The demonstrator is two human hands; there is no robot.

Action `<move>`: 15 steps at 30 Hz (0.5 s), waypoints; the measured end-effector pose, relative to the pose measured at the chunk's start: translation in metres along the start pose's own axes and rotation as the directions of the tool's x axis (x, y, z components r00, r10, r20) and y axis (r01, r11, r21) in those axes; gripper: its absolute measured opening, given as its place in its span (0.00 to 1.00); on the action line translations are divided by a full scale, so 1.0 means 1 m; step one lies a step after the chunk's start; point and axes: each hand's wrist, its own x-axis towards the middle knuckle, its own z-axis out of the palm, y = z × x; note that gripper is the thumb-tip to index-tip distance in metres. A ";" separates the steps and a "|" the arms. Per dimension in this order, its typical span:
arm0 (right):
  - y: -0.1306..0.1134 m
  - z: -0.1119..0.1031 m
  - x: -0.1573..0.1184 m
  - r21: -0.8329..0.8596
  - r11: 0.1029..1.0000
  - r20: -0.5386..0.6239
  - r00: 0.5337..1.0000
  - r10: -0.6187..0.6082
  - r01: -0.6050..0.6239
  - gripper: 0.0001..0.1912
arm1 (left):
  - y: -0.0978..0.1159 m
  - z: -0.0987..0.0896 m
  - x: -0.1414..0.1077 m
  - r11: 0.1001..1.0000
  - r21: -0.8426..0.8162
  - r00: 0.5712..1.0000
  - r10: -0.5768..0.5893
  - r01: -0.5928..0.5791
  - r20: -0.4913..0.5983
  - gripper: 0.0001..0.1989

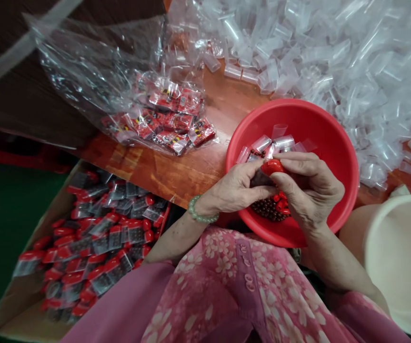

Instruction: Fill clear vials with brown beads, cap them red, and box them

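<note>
Over a red basin (350,147), my left hand (228,188) is closed around a small clear plastic tube (260,179) with dark contents. My right hand (310,190) pinches a glossy red cap (272,166) at the end of that tube; whether the cap is fully seated is hidden by the fingers. Under the hands, the basin holds round brown balls (267,210), several loose red caps (282,205) and empty clear tubes (262,143). A bracelet of pale green beads (200,209) circles my left wrist.
A cardboard box (15,309) at lower left holds many red-capped tubes (100,240). On the wooden table (119,166) lie a clear bag of red packets (169,119) and a large heap of clear tubes (315,57). A white bucket (401,262) stands at right.
</note>
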 end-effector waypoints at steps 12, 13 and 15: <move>0.006 -0.019 0.008 -0.198 0.978 0.175 0.979 0.103 -0.067 0.03 | 0.004 -0.002 0.009 0.999 -0.007 0.997 -0.039 0.040 0.065 0.15; 0.006 -0.021 0.009 -0.209 0.976 0.194 0.976 0.097 -0.056 0.03 | 0.003 -0.002 0.010 0.999 0.006 0.997 -0.048 0.047 0.059 0.16; 0.006 -0.024 0.011 -0.223 0.974 0.227 0.971 0.075 -0.023 0.02 | 0.001 -0.002 0.011 0.998 0.030 0.997 -0.058 0.057 0.045 0.17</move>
